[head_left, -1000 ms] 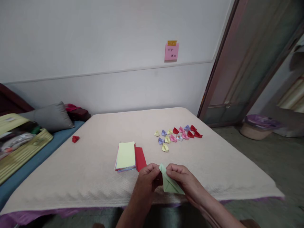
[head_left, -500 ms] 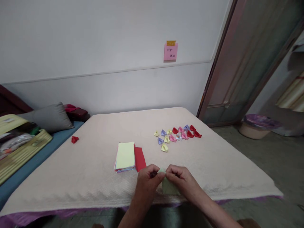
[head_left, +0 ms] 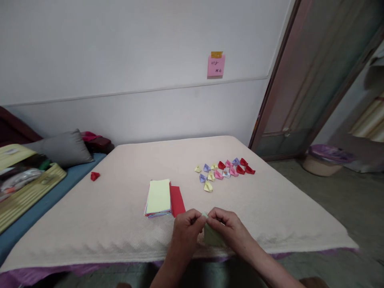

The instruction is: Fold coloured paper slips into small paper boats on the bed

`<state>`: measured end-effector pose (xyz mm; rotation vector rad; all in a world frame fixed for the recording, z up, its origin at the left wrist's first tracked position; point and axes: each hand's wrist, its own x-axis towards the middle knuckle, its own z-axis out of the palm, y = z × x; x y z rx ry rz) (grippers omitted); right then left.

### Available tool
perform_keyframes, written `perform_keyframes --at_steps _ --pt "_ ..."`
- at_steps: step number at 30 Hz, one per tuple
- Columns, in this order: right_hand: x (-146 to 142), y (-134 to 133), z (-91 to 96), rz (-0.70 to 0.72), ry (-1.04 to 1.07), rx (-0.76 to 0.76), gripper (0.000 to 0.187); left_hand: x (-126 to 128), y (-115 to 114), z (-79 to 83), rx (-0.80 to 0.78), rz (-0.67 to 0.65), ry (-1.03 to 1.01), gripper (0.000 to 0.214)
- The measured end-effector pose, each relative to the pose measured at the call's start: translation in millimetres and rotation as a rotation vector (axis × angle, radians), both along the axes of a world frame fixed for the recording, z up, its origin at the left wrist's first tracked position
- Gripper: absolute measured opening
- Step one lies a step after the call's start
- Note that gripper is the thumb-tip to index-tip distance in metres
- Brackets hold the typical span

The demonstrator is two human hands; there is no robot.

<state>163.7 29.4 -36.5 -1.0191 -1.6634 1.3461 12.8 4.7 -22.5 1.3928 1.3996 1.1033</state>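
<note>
Between my two hands, near the table's front edge, is a pale green sheet of paper [head_left: 212, 237] with its top end pinched. My left hand [head_left: 188, 224] grips the top of the paper at its left side, thumb against fingers. On the other side my right hand [head_left: 227, 224] pinches the same end, its fingertips close to the left ones. The fold under the fingers is mostly hidden. Left of my hands lies a stack of paper sheets [head_left: 158, 197], yellow on top, with red paper [head_left: 178, 201] sticking out beside it.
Several small folded paper pieces [head_left: 219, 174] in red, pink, purple and yellow sit in rows beyond my hands. One red folded piece [head_left: 95, 176] lies at the far left of the cloth-covered table [head_left: 120, 224]. A pink note [head_left: 216, 66] is taped to the wall.
My fingertips have drawn closer together over the top of the green paper, so less of that end shows. The other things on the table stay where they were.
</note>
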Motion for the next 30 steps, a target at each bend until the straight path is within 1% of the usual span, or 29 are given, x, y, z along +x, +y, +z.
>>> perform_keyframes --at_steps 3,5,7,10,12,14,17,21,24,27,30 --pt "0.7 -0.2 1.8 0.013 0.022 -0.011 0.028 0.6 -0.6 -0.6 0.011 0.043 0.034 0.026" --pt "1.6 0.4 2.8 0.023 0.064 -0.074 0.029 0.6 -0.4 -0.9 0.015 0.051 -0.002 0.029" --pt "2.7 1.3 3.5 0.050 0.139 -0.184 0.029 0.0 0.1 -1.3 -0.017 0.007 -0.136 0.032" --pt "3.6 1.5 4.5 0.102 0.272 -0.357 0.031 -1.1 -0.1 -1.8 -0.114 -0.080 -0.396 0.032" --pt "3.4 0.7 5.5 0.112 0.330 -0.432 0.032 -1.4 -1.1 -1.8 -0.162 -0.119 -0.501 0.026" --pt "3.0 -0.2 6.7 0.112 0.361 -0.476 0.033 -1.6 -2.2 -1.3 -0.181 -0.144 -0.551 0.022" --pt "2.6 -0.9 7.9 0.110 0.380 -0.505 0.034 -2.3 -2.4 -0.2 -0.186 -0.161 -0.539 0.021" --pt "2.2 -0.7 7.7 0.106 0.347 -0.495 0.035 -4.5 -0.1 -0.4 -0.164 -0.125 -0.419 0.017" --pt "1.5 -0.9 7.1 0.108 0.339 -0.493 0.035 -5.6 1.0 -2.3 -0.164 -0.116 -0.392 0.014" --pt "0.9 -1.5 6.3 0.125 0.354 -0.525 0.032 -4.7 -0.1 -3.6 -0.184 -0.104 -0.488 0.014" --pt "0.5 -2.2 4.0 0.140 0.367 -0.563 0.028 -1.9 -2.5 -1.5 -0.261 -0.116 -0.650 0.014"
